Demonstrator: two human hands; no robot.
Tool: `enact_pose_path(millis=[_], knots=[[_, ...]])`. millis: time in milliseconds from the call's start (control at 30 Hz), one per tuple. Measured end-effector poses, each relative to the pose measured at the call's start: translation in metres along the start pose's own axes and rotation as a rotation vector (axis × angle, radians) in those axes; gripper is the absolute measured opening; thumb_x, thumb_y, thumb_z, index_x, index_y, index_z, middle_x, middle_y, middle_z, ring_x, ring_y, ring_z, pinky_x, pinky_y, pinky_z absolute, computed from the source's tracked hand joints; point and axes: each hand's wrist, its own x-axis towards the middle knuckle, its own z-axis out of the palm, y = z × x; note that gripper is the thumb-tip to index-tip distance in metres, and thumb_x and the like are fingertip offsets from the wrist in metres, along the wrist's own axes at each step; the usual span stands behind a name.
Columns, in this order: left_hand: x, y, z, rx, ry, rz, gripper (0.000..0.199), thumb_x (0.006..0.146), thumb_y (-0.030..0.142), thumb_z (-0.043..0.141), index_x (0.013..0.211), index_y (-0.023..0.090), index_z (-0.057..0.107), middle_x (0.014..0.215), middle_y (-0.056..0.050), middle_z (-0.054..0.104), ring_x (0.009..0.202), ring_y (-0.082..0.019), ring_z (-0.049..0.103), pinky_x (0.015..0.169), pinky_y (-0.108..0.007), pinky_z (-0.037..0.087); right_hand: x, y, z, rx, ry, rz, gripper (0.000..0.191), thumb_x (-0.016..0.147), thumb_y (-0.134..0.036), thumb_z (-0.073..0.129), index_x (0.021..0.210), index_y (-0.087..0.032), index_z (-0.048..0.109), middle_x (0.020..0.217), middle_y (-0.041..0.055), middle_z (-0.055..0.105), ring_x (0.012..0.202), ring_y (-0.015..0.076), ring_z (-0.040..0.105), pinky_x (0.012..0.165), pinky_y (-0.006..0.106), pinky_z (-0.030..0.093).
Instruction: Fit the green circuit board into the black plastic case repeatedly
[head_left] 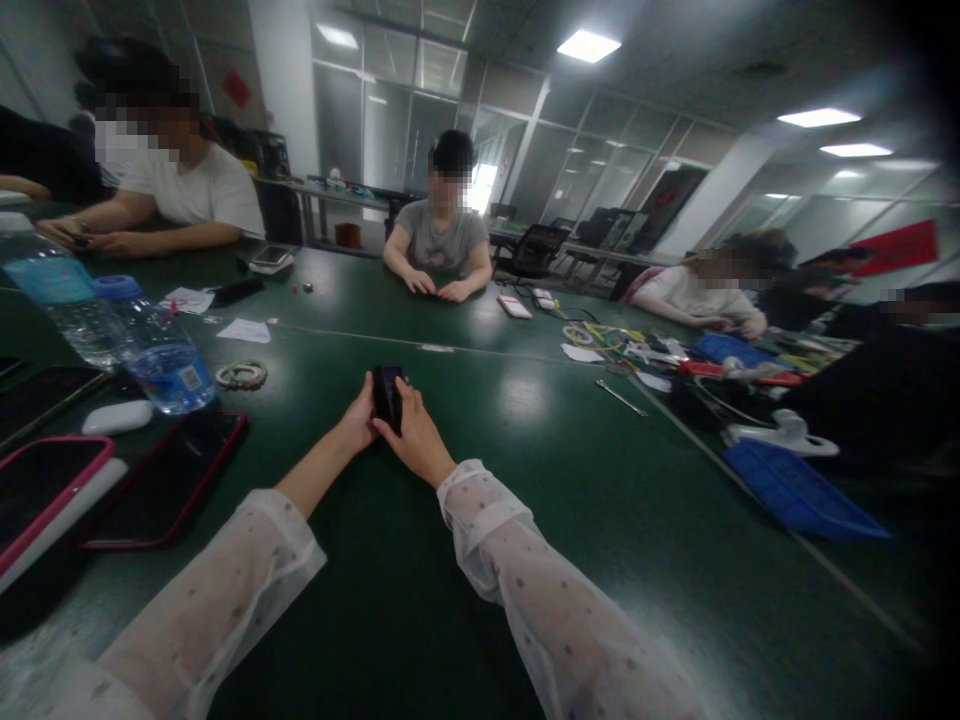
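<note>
Both of my hands are closed on a small dark object with a flat, glossy face (pixel 388 392), perhaps a phone; its exact kind is hard to make out. My left hand (pixel 361 415) grips its left side. Along the right side lie the fingers of my right hand (pixel 417 432), with the thumb near its lower end. The object is tilted up over the dark green table (pixel 360 600). Sheer white dotted sleeves cover both forearms.
To my left are water bottles (pixel 166 350), a red-edged phone (pixel 176 480), a white earbud case (pixel 118 417) and a beaded bracelet (pixel 241 375). At right lie a wrench (pixel 621 398), tangled cables (pixel 622 340) and a blue tray (pixel 802 490). Several people sit around the table.
</note>
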Motion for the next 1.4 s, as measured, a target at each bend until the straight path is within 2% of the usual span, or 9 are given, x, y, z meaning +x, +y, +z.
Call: enact_pose_path(millis=[233,433,567,700,800,867,933,1167,1400], knots=[[-0.007,0.002,0.002,-0.018,-0.047,0.015,0.065,0.090,0.062,0.031,0.122,0.013,0.060,0.113,-0.013,0.066,0.109,-0.025,0.060,0.101,-0.037,0.042,0.001,-0.001,-0.001,-0.081,0.050,-0.034,0.065,0.091,-0.036,0.046,0.146,-0.020,0.016,0.137,0.0178,0.038,0.129,0.0304,0.040,0.104,0.053,0.040],[-0.002,0.003,0.000,-0.015,0.057,0.002,0.060,0.091,0.061,0.031,0.122,0.017,0.059,0.107,-0.011,0.068,0.103,-0.024,0.062,0.096,-0.036,0.045,0.002,-0.004,-0.007,0.023,0.182,-0.046,0.062,0.089,-0.032,0.048,0.144,-0.017,0.023,0.136,0.0166,0.042,0.127,0.0264,0.043,0.107,0.046,0.037],[0.000,0.004,0.001,-0.015,0.131,0.016,0.054,0.093,0.056,0.031,0.118,0.018,0.061,0.098,-0.008,0.070,0.093,-0.022,0.065,0.087,-0.033,0.049,0.005,0.001,-0.010,0.229,0.339,0.003,0.059,0.085,-0.032,0.055,0.139,-0.018,0.034,0.140,0.0128,0.042,0.130,0.0236,0.041,0.112,0.042,0.030],[-0.003,0.006,0.002,-0.087,0.062,-0.004,0.058,0.095,0.055,0.026,0.118,0.015,0.060,0.100,-0.010,0.070,0.092,-0.023,0.066,0.083,-0.034,0.051,0.016,0.012,-0.016,0.693,0.438,0.241,0.049,0.080,-0.032,0.062,0.126,-0.025,0.048,0.119,0.0046,0.059,0.111,0.0192,0.056,0.101,0.038,0.043],[-0.004,0.007,0.003,-0.161,-0.011,0.014,0.057,0.096,0.053,0.025,0.119,0.014,0.059,0.102,-0.011,0.070,0.091,-0.023,0.067,0.082,-0.036,0.052,0.022,0.022,-0.021,1.218,0.361,0.486,0.034,0.080,-0.033,0.062,0.111,-0.024,0.055,0.093,0.0002,0.067,0.088,0.0165,0.065,0.081,0.033,0.055],[-0.004,0.006,0.003,-0.178,-0.024,0.015,0.055,0.096,0.051,0.026,0.118,0.013,0.059,0.100,-0.011,0.070,0.089,-0.022,0.067,0.081,-0.035,0.053,0.023,0.029,-0.025,1.487,0.246,0.613,0.028,0.083,-0.038,0.059,0.103,-0.019,0.059,0.087,0.0031,0.068,0.080,0.0158,0.066,0.072,0.030,0.057],[-0.002,0.005,0.002,-0.190,-0.030,0.013,0.054,0.096,0.051,0.027,0.118,0.013,0.059,0.099,-0.011,0.071,0.091,-0.023,0.067,0.081,-0.035,0.053,0.021,0.034,-0.028,1.628,0.189,0.683,0.027,0.085,-0.038,0.056,0.101,-0.016,0.061,0.087,0.0059,0.070,0.077,0.0150,0.066,0.068,0.027,0.058],[0.006,0.002,-0.006,-0.227,-0.056,0.035,0.053,0.096,0.050,0.027,0.119,0.014,0.058,0.112,-0.013,0.067,0.105,-0.024,0.063,0.088,-0.038,0.051,0.017,0.040,-0.034,1.757,0.188,0.709,0.026,0.087,-0.034,0.054,0.103,-0.014,0.061,0.087,0.0092,0.071,0.078,0.0163,0.067,0.065,0.027,0.059],[0.000,0.003,0.000,-0.199,-0.054,0.046,0.053,0.097,0.049,0.028,0.112,0.011,0.061,0.115,-0.013,0.066,0.106,-0.024,0.063,0.088,-0.036,0.052,0.018,0.041,-0.033,1.755,0.187,0.702,0.028,0.088,-0.034,0.054,0.105,-0.013,0.061,0.089,0.0101,0.071,0.080,0.0166,0.068,0.067,0.027,0.059]])
